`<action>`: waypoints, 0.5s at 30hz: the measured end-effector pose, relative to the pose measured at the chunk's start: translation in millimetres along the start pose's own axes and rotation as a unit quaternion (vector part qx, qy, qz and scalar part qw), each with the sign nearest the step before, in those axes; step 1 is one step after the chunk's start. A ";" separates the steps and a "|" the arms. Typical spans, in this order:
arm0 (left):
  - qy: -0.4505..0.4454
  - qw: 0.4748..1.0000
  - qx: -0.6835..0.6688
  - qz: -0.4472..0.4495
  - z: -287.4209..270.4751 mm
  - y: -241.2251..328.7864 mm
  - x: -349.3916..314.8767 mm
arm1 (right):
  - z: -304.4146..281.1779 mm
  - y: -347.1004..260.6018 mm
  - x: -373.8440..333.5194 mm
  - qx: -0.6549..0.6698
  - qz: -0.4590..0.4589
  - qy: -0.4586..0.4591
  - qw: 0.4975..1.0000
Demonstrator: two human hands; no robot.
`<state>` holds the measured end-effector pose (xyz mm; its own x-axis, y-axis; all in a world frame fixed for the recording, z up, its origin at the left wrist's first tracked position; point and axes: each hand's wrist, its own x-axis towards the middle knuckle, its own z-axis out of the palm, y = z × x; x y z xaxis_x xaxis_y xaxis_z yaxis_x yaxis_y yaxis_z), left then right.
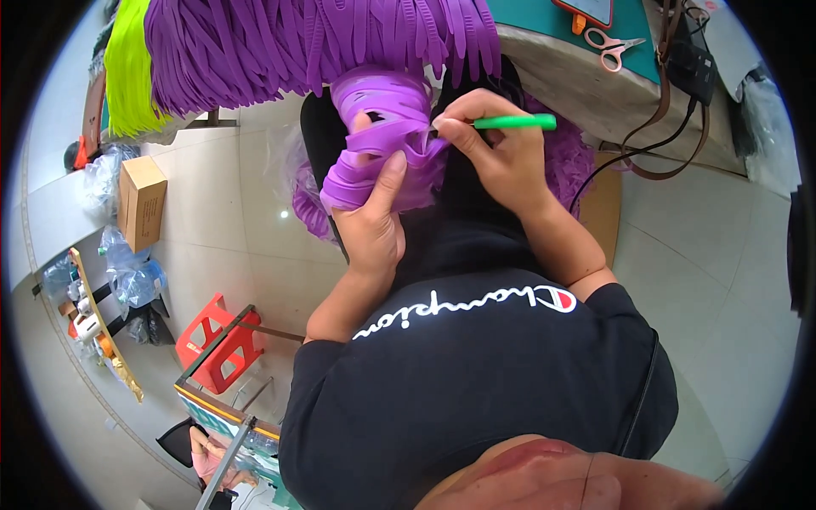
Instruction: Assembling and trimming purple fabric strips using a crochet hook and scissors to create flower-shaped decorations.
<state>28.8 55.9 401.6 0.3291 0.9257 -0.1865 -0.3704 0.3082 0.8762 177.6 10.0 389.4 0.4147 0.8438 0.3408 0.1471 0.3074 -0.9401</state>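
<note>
My left hand is closed round a looped bundle of purple rubbery straps, its thumb pressed on the front of them. The bundle is above my lap. In my right hand is a slim green-handled tool, held like a pen with its handle pointing right. Its working tip is hidden by my fingers and cannot be made out. The right fingertips meet the straps at the bundle's right side. Beyond my hands, a thick row of purple straps hangs over the table edge, with lime-green straps at its left end.
Pink-handled scissors and an orange-and-dark device lie on the green mat at far right. A bag strap and black cable hang there. Purple scraps sit beside my right leg. Leftward are a cardboard box, a red stool and a seated person.
</note>
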 end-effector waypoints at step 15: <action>-0.030 0.998 -0.045 -0.033 2.0 0.7 -1.3 | 8.9 16.8 1.5 -0.106 -0.081 0.109 0.985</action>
<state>29.9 54.5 403.3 0.4054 0.8887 -0.2142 -0.4214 0.3896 0.8189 172.7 20.4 374.1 0.5498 0.6693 0.4997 0.4019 0.3125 -0.8607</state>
